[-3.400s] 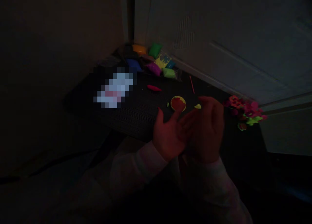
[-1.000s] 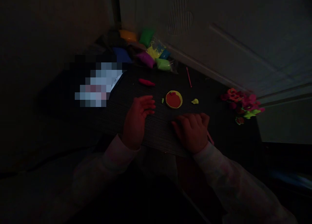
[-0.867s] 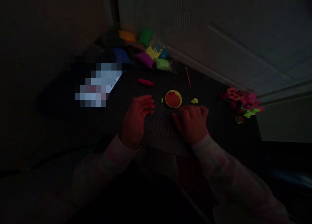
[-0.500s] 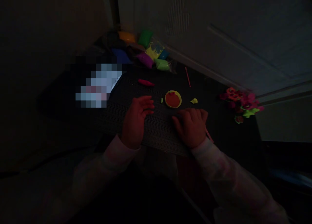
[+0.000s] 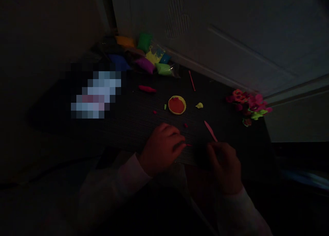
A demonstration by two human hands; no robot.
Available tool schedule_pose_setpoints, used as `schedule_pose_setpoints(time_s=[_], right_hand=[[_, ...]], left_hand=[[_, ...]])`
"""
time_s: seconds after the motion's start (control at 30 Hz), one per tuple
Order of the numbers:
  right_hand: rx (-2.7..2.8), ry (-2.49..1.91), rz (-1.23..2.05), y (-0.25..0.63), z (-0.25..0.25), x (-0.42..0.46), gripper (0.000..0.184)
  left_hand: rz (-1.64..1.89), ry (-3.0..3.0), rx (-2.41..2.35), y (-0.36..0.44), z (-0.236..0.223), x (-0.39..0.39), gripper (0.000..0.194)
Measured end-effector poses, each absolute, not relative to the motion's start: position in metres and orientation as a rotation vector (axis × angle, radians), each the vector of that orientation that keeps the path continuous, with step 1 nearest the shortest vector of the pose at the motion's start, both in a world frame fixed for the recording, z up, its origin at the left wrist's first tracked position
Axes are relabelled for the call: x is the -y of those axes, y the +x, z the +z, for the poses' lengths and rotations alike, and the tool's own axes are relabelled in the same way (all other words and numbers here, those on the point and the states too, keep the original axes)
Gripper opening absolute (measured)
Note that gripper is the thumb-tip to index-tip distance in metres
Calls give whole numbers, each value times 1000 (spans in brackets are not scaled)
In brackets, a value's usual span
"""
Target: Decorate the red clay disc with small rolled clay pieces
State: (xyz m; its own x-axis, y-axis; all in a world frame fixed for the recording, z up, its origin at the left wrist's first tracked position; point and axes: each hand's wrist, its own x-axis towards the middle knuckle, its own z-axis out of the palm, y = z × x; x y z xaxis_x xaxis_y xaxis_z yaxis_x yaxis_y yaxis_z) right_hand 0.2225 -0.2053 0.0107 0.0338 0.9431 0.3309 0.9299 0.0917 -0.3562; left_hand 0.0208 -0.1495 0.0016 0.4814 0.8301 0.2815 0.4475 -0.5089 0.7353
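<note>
My left hand (image 5: pixel 164 147) is closed near the table's front edge, its fingertips at a small thin piece of red clay (image 5: pixel 189 145). To the right, my right hand (image 5: pixel 226 165) has its fingers curled over the handle end of a pink plastic knife (image 5: pixel 210 130); the blade points away from me. Beyond the hands sits a shallow yellow clay bowl (image 5: pixel 184 109) with an orange-red filling and a red bit on it. Small red clay bits (image 5: pixel 185 125) lie in front of the bowl. A green bit (image 5: pixel 165 107) and a yellow lump (image 5: pixel 199 106) flank it.
A red clay roll (image 5: pixel 147 89) and a thin pink stick (image 5: pixel 192 81) lie farther back. Bags of coloured clay (image 5: pixel 145 64) are heaped against the wall. At the right stands a cluster of colourful clay shapes (image 5: pixel 253 104). A blurred bright patch (image 5: pixel 96 95) is at left.
My left hand has moved right and down, its fingers closing at the red piece. My right hand has drawn back to the knife's handle, uncovering the blade and red bits. The view has shifted slightly.
</note>
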Motion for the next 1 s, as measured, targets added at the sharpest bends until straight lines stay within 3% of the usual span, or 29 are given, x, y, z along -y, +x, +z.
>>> schedule_pose_setpoints(time_s=[0.13,0.37,0.63,1.0], right_hand=[[1857,-1860,91,227,5,209,13],[1793,-1834,138,223,15,197,13],[2030,-1591,-256,185,13,149,12],[2486,-1349,-531,158,1,133,28]], left_hand=[[601,2303,-1092,41,4,154,16],[567,2329,-1100,41,2,148,13],[456,2416,-980,24,5,139,16],[836,2236,-1300,-13,-1,134,18]])
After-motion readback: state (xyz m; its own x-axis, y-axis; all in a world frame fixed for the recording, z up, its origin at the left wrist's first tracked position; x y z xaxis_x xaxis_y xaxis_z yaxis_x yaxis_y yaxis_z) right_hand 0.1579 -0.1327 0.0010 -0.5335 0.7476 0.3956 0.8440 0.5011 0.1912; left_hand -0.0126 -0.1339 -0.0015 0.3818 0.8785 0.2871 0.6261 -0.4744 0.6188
